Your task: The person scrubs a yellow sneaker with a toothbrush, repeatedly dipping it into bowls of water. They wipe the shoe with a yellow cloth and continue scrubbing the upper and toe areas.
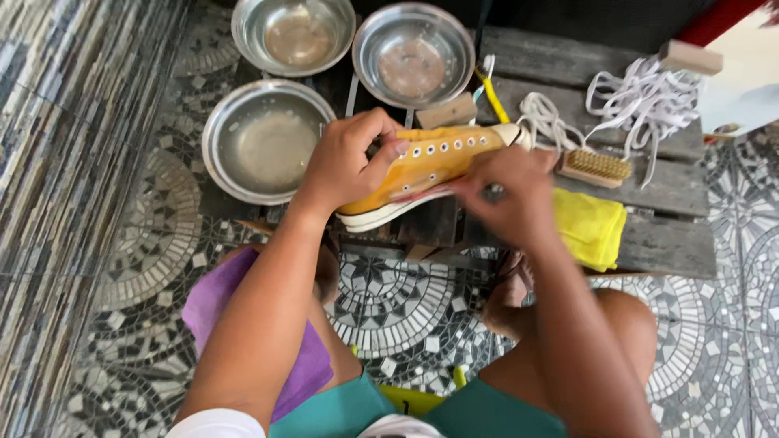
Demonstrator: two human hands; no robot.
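Nearest the camera, a purple cloth [213, 302] lies draped over the person's left thigh, on the near side of the yellow sneaker [422, 166], which serves as the centre of everything here. The sneaker lies on its side at the near edge of a dark wooden pallet [665, 191], toe toward the left and heel toward the right. The left hand [345, 162] wraps over its toe end, fingers curled shut around the canvas and thumb pressed along the side by the eyelets. The right hand [507, 191] is at the sneaker's sole edge near the heel, blurred; its fingers look bunched close together, but whether they pinch anything I cannot tell. The eyelets stand empty and the white laces [641, 101] lie in a loose heap beyond and to the right of the sneaker, so unlacing looks finished. Just right of the heel sit a folded yellow cloth [591, 227] and a wooden scrub brush [596, 166], neither in hand. A yellow toothbrush [492, 96] lies just behind the sneaker. Farther off, left and behind it, three steel bowls [268, 142] hold shallow, cloudy water; scrubbing, rinsing and drying seem mostly left to do.
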